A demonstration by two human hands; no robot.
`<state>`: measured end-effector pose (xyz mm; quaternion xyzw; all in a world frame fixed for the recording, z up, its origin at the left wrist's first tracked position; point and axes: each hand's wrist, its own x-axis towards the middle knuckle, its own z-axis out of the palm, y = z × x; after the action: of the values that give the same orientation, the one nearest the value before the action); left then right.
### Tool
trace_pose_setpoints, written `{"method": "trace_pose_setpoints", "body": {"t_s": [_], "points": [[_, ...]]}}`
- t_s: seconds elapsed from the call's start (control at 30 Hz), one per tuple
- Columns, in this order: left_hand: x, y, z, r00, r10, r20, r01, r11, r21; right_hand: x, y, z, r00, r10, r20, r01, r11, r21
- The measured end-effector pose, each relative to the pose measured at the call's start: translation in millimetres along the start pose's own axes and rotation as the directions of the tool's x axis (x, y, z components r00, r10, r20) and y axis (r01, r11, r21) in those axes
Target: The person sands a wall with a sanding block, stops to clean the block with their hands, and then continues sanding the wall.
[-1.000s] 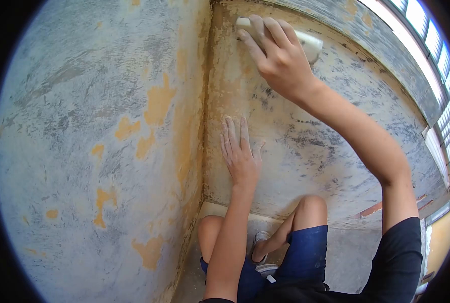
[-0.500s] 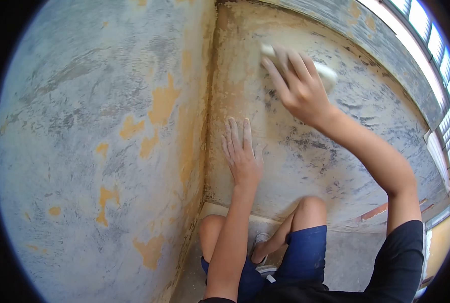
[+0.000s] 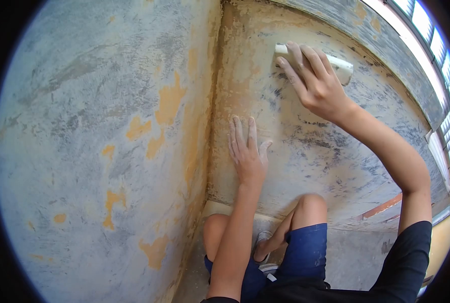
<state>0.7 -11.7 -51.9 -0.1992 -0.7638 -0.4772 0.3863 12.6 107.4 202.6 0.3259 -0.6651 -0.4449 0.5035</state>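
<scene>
My right hand presses a pale sanding block against the worn wall to the right of the corner, high up. The block shows on both sides of my fingers, which lie over its middle. My left hand rests flat on the same wall lower down, fingers spread and pointing up, just right of the corner seam. It holds nothing.
The left wall is grey-blue with orange patches where paint has come off. A louvred window runs along the top right. My bent knees in dark blue shorts are close to the wall base, above a grey floor.
My right hand has slid the sanding block down and to the right along the wall. My left hand has stayed flat in about the same place.
</scene>
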Motion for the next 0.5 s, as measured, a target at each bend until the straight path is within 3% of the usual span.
{"method": "trace_pose_setpoints", "body": {"t_s": [0.07,0.17,0.33,0.37,0.4,0.5], "points": [[2.3,-4.3,-3.3,1.000,0.009,-0.005,-0.009,1.000,-0.011,19.9,7.7,13.4,0.997,-0.061,-0.045,0.060,0.998,-0.038],[0.9,-0.6,-5.1,1.000,-0.017,0.016,0.017,1.000,-0.007,58.3,1.5,25.3,0.999,-0.011,-0.040,0.010,1.000,-0.013],[1.0,-9.2,-1.0,1.000,0.017,0.008,-0.017,1.000,0.005,-8.8,10.0,-1.4,0.997,-0.055,-0.057,0.053,0.998,-0.028],[1.8,-9.0,-3.1,1.000,0.020,0.006,-0.020,1.000,0.008,-20.0,13.0,-14.2,0.997,-0.074,0.005,0.073,0.997,0.005],[0.4,-6.9,-5.5,1.000,0.009,0.027,-0.009,1.000,-0.008,-24.4,14.2,-19.1,0.994,-0.091,0.067,0.089,0.995,0.040],[1.3,-2.9,-3.2,0.999,0.005,0.045,-0.003,1.000,-0.028,8.0,9.9,9.0,0.997,-0.079,-0.002,0.079,0.996,0.031]]}}
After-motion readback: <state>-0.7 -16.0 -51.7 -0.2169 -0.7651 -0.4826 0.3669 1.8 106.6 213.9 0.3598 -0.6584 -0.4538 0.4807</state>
